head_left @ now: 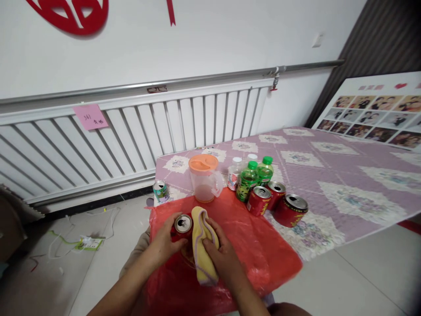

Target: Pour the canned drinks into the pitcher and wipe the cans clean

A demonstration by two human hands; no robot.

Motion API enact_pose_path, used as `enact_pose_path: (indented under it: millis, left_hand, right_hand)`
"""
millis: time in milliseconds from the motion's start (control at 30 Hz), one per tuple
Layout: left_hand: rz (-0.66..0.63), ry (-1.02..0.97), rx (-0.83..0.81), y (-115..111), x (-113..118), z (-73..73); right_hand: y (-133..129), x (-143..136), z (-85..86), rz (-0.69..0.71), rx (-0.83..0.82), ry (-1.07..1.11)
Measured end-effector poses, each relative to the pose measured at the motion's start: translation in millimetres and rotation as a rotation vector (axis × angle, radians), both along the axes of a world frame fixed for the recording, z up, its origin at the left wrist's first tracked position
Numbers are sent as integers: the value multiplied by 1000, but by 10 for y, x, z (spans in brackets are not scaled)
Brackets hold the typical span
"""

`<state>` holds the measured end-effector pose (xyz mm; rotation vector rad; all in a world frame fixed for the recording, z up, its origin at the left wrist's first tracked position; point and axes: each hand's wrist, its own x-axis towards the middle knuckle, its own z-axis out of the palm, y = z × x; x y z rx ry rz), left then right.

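Wiping, apparently — grasping an opened red metal can [183, 224] in the left hand [166, 240], fingers wrapped round, a folded yellow cloth [201, 252] in the right hand [224, 253], over a red plastic sheet [253, 245] on the purple-clothed table [304, 177]. Probably needing next — turning the can against the cloth.

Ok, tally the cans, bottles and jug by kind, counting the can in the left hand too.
Red cans: 4
Blue-green can: 1
Green-capped bottles: 2
White-capped bottles: 2
Jug: 1
Total: 10
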<state>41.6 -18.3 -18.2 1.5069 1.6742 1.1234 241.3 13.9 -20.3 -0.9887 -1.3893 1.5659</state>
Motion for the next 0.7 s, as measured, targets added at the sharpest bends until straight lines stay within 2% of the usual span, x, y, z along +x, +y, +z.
enact_pose_path:
  millis: [267, 533, 700]
  left_hand:
    - [87, 84, 89, 42, 41, -146]
    - [107, 58, 108, 60, 78, -187]
    - [162, 92, 108, 65, 85, -219]
  right_hand:
    - [96, -23, -95, 28, 96, -213]
    - [15, 3, -9, -16, 158, -70]
    - [40, 12, -9, 27, 112, -200]
